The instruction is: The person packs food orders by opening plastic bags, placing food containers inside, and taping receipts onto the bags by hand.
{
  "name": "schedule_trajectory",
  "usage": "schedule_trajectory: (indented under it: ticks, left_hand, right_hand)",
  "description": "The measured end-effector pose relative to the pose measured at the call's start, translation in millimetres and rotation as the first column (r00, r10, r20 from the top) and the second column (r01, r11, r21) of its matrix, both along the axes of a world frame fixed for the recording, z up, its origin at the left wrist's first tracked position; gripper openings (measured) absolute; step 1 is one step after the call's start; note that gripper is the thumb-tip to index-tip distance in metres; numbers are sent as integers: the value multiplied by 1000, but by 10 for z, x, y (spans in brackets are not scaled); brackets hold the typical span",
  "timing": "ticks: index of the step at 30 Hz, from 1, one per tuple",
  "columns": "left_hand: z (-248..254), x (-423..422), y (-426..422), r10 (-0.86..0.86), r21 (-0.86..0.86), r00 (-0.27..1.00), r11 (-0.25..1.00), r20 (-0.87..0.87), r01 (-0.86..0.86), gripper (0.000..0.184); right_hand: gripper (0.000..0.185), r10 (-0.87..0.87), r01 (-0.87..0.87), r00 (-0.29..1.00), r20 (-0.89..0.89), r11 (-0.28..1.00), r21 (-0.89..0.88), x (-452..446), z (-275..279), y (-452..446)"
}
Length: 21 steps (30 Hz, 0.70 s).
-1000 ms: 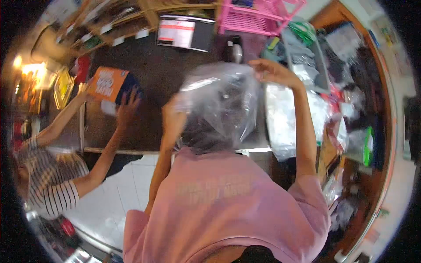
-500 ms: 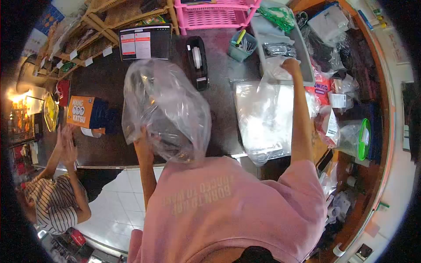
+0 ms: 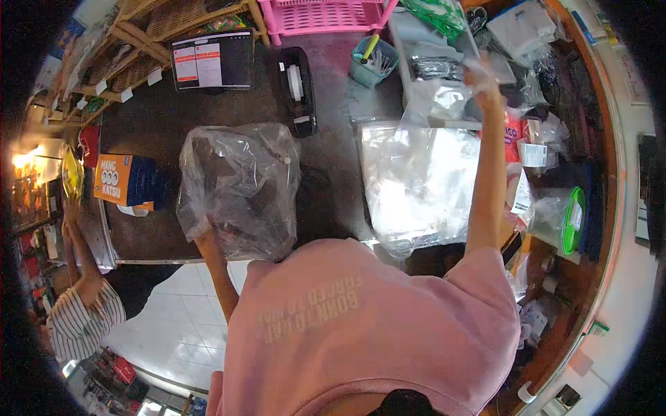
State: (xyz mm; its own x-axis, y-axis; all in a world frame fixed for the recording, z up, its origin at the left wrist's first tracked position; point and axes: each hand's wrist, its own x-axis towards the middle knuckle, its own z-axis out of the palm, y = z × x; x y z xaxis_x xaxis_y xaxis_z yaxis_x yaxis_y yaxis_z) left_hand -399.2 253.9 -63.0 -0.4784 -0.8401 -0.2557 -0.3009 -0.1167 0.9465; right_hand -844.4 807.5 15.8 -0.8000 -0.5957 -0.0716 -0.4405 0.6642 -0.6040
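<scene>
A large clear plastic bag (image 3: 243, 187) lies on the dark table, wrinkled and fairly flat. My left hand (image 3: 202, 230) grips its near left edge, with the fingers partly behind the film. Over the right rim of the grey tray (image 3: 454, 123) is my right hand (image 3: 483, 87), smeared by motion. Its fingers look closed on a thin piece of clear plastic (image 3: 421, 104) that trails leftward across the tray. Below that forearm's left side lies a shiny stack of clear plastic bags (image 3: 420, 184).
A black tape dispenser (image 3: 297, 90), a teal cup (image 3: 374, 62) and a dark tablet-like panel (image 3: 213, 61) stand farther back. At left is an orange box (image 3: 114, 179). A co-worker in a striped shirt (image 3: 87, 319) reaches toward a yellow packet (image 3: 72, 173). Green-lidded tub (image 3: 571, 220) at right.
The puffed-up bag has settled flatter on the table under my left hand. My right hand has moved up and right, drawing clear plastic with it. The co-worker's hands have risen toward the yellow packet.
</scene>
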Motion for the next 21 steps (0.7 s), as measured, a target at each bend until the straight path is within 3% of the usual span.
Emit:
schedule_trajectory:
  ticks: [1, 3, 4, 5, 6, 8, 9, 11, 13, 15, 18, 21]
  left_hand:
    - [-65, 41, -86, -83, 13, 994, 996, 66, 83, 29]
    - [-111, 91, -186, -185, 63, 972, 982, 143, 178, 29]
    - [-88, 81, -189, -205, 93, 966, 977, 158, 192, 30]
    - [60, 12, -94, -161, 135, 979, 980, 128, 144, 29]
    - [127, -21, -27, -112, 178, 989, 980, 100, 93, 29]
    - [84, 2, 5, -168, -108, 981, 978, 102, 178, 27]
    - [59, 19, -20, -203, -185, 972, 957, 114, 222, 26]
    - [10, 56, -110, -275, -271, 950, 913, 147, 306, 24]
    - [203, -15, -32, -276, -164, 954, 942, 119, 293, 24]
    - [482, -147, 128, -179, 76, 983, 982, 41, 175, 24]
    - [317, -174, 89, -125, -135, 991, 982, 44, 130, 25]
    - [208, -119, -53, -171, 54, 975, 985, 142, 165, 26]
  right_hand:
    - [32, 15, -9, 998, -57, 993, 114, -30, -239, 62]
    - [33, -91, 164, 940, -330, 965, 203, -98, -955, 180]
    - [33, -159, 278, 832, -531, 949, 152, -194, -1527, 290]
    - [34, -210, 351, 622, -754, 936, 28, -292, -2182, 412]
    - [29, -295, 477, 692, -659, 872, 110, -92, -1781, 167]
    - [21, -450, 637, 758, -473, 666, 387, 397, -791, -449]
    - [19, -387, 601, 757, -526, 728, 330, 444, -711, -416]
    - [19, -394, 559, 790, -470, 778, 286, 369, -628, -295]
    - [18, -422, 566, 762, -491, 803, 188, 347, -581, -236]
    - [16, -423, 550, 764, -487, 822, 148, 414, -381, -262]
    - [20, -378, 473, 820, -429, 870, 138, 312, -436, -77]
    - [23, -241, 335, 875, -419, 927, 166, 287, -311, 22]
